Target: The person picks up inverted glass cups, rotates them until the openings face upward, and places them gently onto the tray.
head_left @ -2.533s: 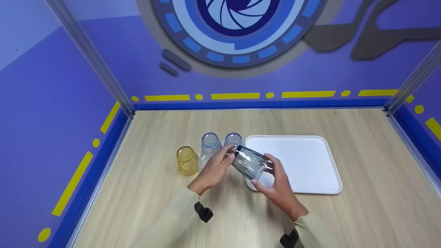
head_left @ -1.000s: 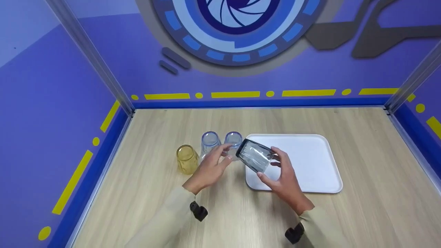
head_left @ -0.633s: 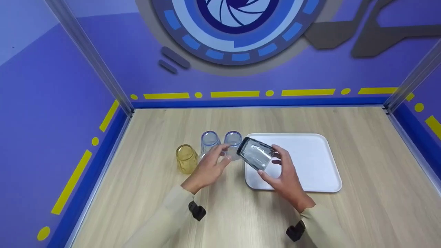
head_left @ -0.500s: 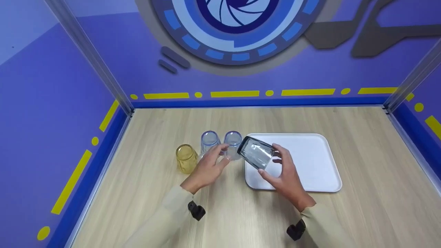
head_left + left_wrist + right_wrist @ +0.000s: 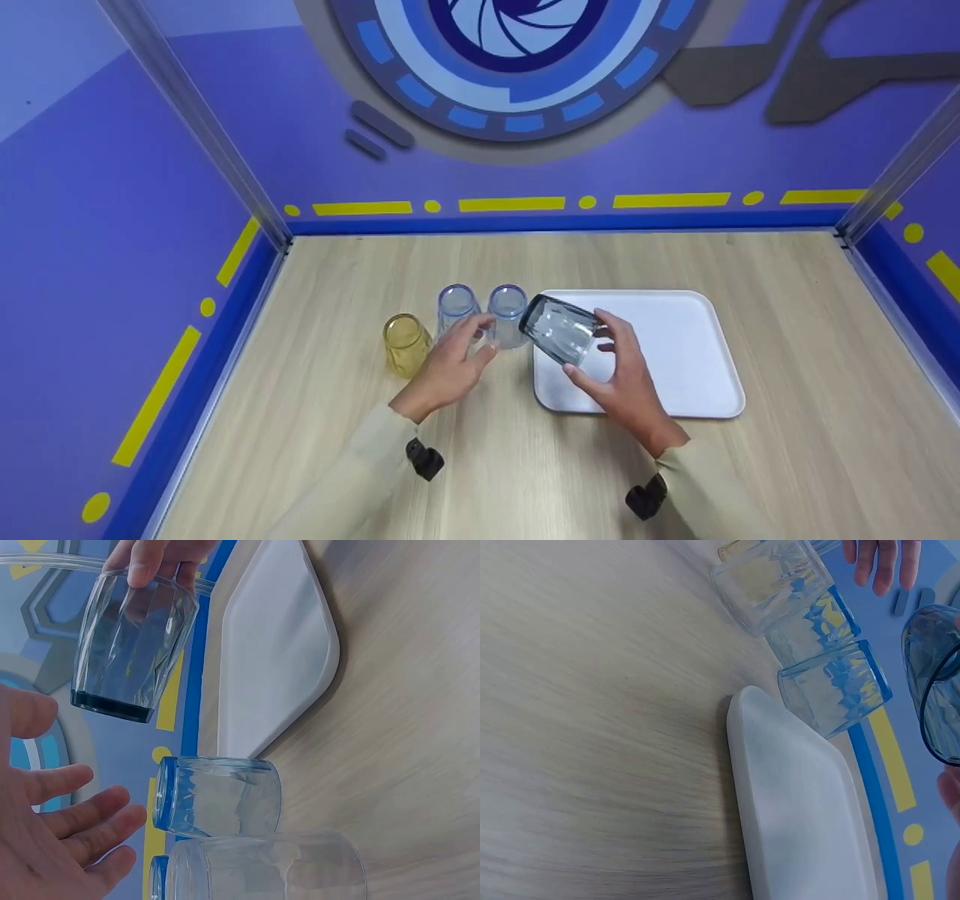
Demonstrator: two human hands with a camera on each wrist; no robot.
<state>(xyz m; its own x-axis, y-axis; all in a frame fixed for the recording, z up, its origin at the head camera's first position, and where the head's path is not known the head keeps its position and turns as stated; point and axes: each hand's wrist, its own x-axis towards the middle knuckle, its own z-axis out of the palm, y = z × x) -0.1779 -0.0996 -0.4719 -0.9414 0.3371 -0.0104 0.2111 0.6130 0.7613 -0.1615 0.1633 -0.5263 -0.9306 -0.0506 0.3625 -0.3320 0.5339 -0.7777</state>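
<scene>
My right hand [image 5: 626, 386] holds a smoky grey drinking glass [image 5: 561, 330] near its rim, thumb on one side and fingers on the other. The glass is tilted, its dark thick base pointing up and left, raised over the left part of a white tray [image 5: 675, 360]. My left hand [image 5: 448, 369] is apart from it with fingers spread, holding nothing. Beyond the left hand stand two blue-tinted glasses [image 5: 508, 316], bottoms up. A clear glass [image 5: 300, 870] stands close by them in the left wrist view; the left hand mostly hides it in the head view.
A yellow glass [image 5: 406, 345] stands upside down at the left end of the group. The tray lies right of the glasses, close to the nearer blue one. Printed wall panels [image 5: 525, 180] bound the wooden table [image 5: 795, 315] at the back and sides.
The left hand has let go of the grey glass's base end and drawn back slightly left. The right hand has carried the glass a little right and away, over the tray's left part.
</scene>
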